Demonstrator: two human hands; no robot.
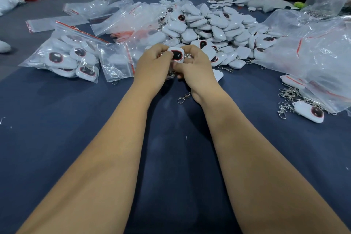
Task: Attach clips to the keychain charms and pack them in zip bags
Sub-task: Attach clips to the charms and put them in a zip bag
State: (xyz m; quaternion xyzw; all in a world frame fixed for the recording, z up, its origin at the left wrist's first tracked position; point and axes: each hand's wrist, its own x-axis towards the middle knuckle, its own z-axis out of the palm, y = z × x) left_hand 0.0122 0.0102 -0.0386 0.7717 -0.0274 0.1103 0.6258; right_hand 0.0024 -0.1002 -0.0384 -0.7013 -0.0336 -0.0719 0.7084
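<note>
Two bare hands meet over the dark blue cloth-covered bench (171, 157) in the single head view, both working on one white rounded plastic charm with a dark red-rimmed face (177, 55). The left hand (152, 68) pinches the charm's left edge with curled fingers and thumb, and the right hand (196, 66) curls round its right side and underside; each grip is closed on the charm, holding it clear of the bench with its face turned up toward the camera, likely so the loop end can be reached. Bits of metal chain show below the hands, but whether a clip is already hooked on cannot be told, since the fingers cover the joint.

Just behind the hands rises a large heap of identical white charms (209, 24), within easy reach as the supply. A loose silver swivel clip (183, 98) lies on the cloth just beside the right wrist, probably set there for the next charm. To the left sits a clear zip bag with a red seal strip, filled with finished charms (68, 57), and beside it a smaller, almost empty clear zip bag (116, 61) that seems to be ready for filling. At the right edge a tangle of spare silver clips (286, 99) lies beside a single white charm (308, 111) under crumpled clear plastic sheeting (313, 57).
</note>
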